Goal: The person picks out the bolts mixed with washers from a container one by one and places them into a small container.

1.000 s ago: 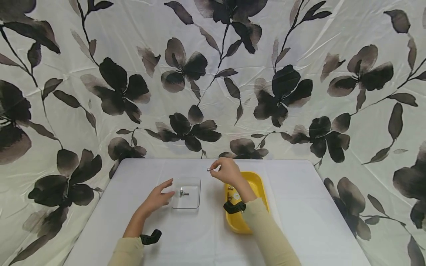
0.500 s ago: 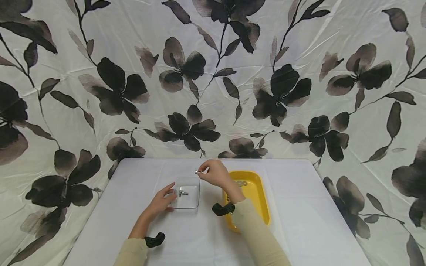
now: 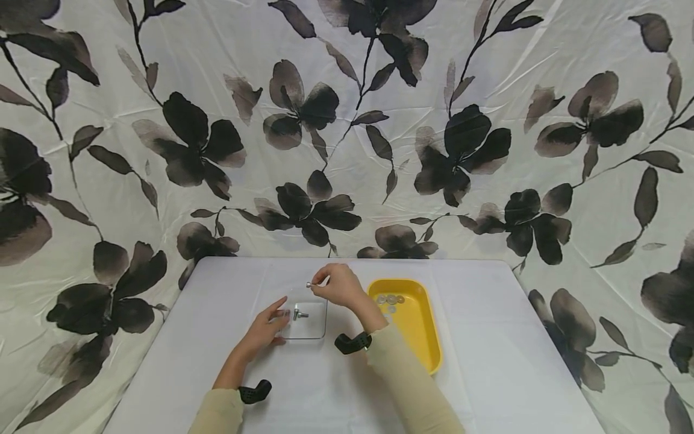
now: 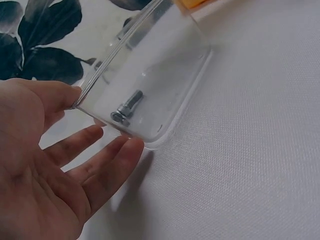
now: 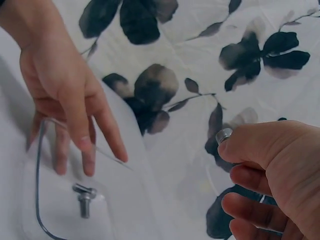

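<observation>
Between thumb and index finger, my right hand (image 3: 340,286) pinches a small silver bolt (image 5: 224,135); its round head shows in the right wrist view and the rest is covered by the fingers. The bolt is above the far side of a clear box (image 3: 325,328). My left hand (image 3: 265,325) touches the box's left side with mostly straight fingers, seen close in the left wrist view at its rim and lower wall. Inside the box lie silver bolts (image 4: 127,107), close together, one crossing another's head in the right wrist view.
A yellow tray (image 3: 432,322) stands to the right, partly behind the right forearm. Several round washers (image 3: 391,299) lie near its far end. White cloth (image 3: 499,361) covers the table, and a floral curtain (image 3: 379,157) hangs at its far edge.
My right hand has moved left with the bolt, from beside the tray to above the box's far side. My left hand has shifted slightly right, up against the box.
</observation>
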